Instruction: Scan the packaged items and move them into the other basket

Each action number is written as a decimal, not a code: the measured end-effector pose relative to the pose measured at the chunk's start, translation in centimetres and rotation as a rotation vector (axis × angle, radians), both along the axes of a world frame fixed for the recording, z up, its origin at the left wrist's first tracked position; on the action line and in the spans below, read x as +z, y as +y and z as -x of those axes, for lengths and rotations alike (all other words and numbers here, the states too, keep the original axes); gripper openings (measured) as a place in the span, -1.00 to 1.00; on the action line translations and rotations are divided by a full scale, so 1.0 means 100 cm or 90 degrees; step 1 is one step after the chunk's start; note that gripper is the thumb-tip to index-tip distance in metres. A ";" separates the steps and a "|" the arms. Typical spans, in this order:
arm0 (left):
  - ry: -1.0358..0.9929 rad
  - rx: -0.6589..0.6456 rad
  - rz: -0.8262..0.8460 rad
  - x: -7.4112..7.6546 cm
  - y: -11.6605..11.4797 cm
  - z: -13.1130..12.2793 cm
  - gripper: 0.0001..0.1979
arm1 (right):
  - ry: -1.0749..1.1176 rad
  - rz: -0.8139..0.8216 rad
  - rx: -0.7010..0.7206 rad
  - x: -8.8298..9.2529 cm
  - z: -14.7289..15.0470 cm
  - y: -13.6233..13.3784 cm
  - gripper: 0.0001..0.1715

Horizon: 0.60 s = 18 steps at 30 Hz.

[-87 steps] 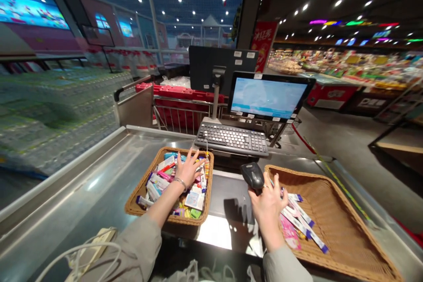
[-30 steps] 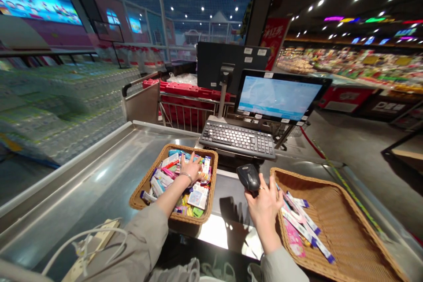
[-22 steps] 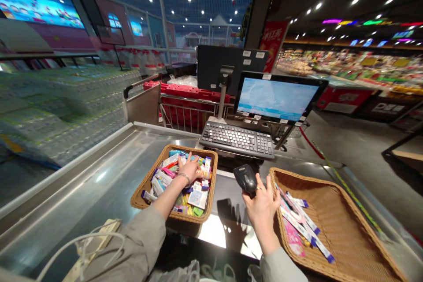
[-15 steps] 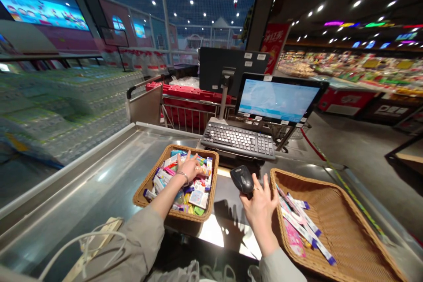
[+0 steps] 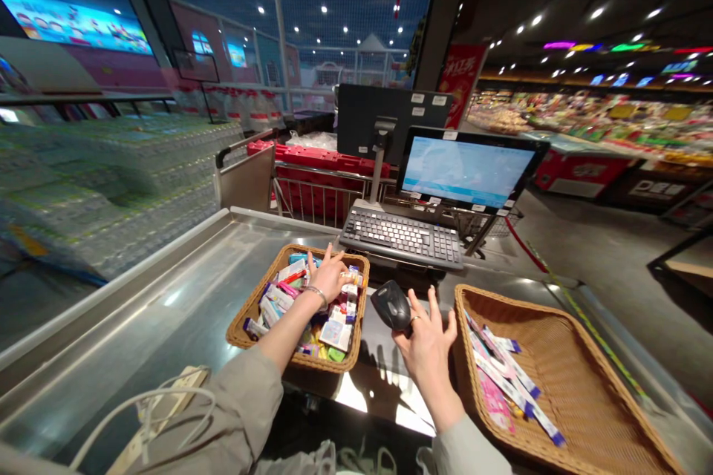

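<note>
The left hand lies with fingers spread on a heap of small colourful packets in the oblong wicker basket at the left of the steel worktop. The right hand holds a black handheld barcode scanner just right of that basket, its outer fingers fanned out. Farther right, a larger wicker basket holds a few long white-and-purple packets. A grey keyboard sits at the far side.
</note>
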<state>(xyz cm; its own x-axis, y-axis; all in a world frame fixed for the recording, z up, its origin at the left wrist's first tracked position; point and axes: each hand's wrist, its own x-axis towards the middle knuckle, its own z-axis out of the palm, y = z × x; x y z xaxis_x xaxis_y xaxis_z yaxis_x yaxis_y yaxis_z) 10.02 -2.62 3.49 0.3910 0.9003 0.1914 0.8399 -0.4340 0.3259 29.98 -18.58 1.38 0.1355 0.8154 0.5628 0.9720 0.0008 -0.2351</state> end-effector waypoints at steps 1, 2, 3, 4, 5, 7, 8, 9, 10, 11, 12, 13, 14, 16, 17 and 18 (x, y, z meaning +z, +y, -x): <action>-0.006 -0.005 -0.002 0.002 -0.001 -0.003 -0.83 | 0.003 0.000 0.000 0.001 0.000 -0.001 -0.57; -0.012 -0.008 -0.004 0.004 -0.002 -0.005 -0.84 | 0.007 0.001 -0.002 0.003 0.001 -0.001 -0.57; -0.018 -0.012 -0.009 0.005 -0.002 -0.007 -0.85 | 0.011 0.000 -0.006 0.005 0.002 -0.002 -0.57; -0.022 -0.016 -0.013 0.005 -0.002 -0.008 -0.87 | 0.014 0.000 -0.008 0.007 0.003 -0.003 -0.59; -0.025 -0.020 -0.017 0.006 -0.002 -0.010 -0.87 | 0.017 0.001 -0.010 0.008 0.003 -0.003 -0.61; -0.032 -0.024 -0.026 0.006 -0.002 -0.012 -0.88 | 0.021 0.005 -0.008 0.011 0.004 -0.004 -0.65; -0.035 -0.025 -0.030 0.006 -0.001 -0.012 -0.88 | 0.023 0.007 -0.007 0.011 0.004 -0.004 -0.66; -0.038 -0.025 -0.032 0.006 -0.001 -0.013 -0.88 | 0.024 0.008 -0.006 0.011 0.003 -0.005 -0.68; -0.041 -0.025 -0.032 0.006 -0.001 -0.014 -0.89 | 0.024 0.009 -0.005 0.010 0.003 -0.005 -0.69; -0.044 -0.024 -0.032 0.007 -0.001 -0.015 -0.89 | 0.023 0.008 -0.005 0.009 0.002 -0.004 -0.70; -0.046 -0.024 -0.030 0.008 -0.001 -0.015 -0.89 | 0.020 0.006 -0.004 0.008 0.000 -0.004 -0.71; -0.048 -0.023 -0.029 0.008 -0.002 -0.016 -0.90 | 0.016 0.002 -0.001 0.006 -0.001 -0.004 -0.71; -0.050 -0.023 -0.029 0.009 -0.002 -0.017 -0.90 | 0.009 -0.001 0.009 0.004 -0.003 -0.003 -0.70; -0.056 -0.021 -0.032 0.009 -0.002 -0.018 -0.90 | -0.002 -0.007 0.017 0.001 -0.005 -0.002 -0.70; -0.059 -0.020 -0.033 0.010 -0.002 -0.018 -0.90 | -0.005 -0.009 0.018 0.000 -0.006 -0.002 -0.70; -0.062 -0.018 -0.034 0.010 -0.002 -0.019 -0.89 | -0.007 -0.010 0.018 -0.001 -0.007 -0.002 -0.69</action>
<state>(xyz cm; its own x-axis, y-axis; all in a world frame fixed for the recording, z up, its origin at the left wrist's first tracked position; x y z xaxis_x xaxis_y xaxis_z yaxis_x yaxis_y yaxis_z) 11.92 -2.82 4.50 0.3941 0.8765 0.2765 0.7925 -0.4765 0.3807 30.70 -18.75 1.28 0.1056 0.8098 0.5772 0.9741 0.0325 -0.2239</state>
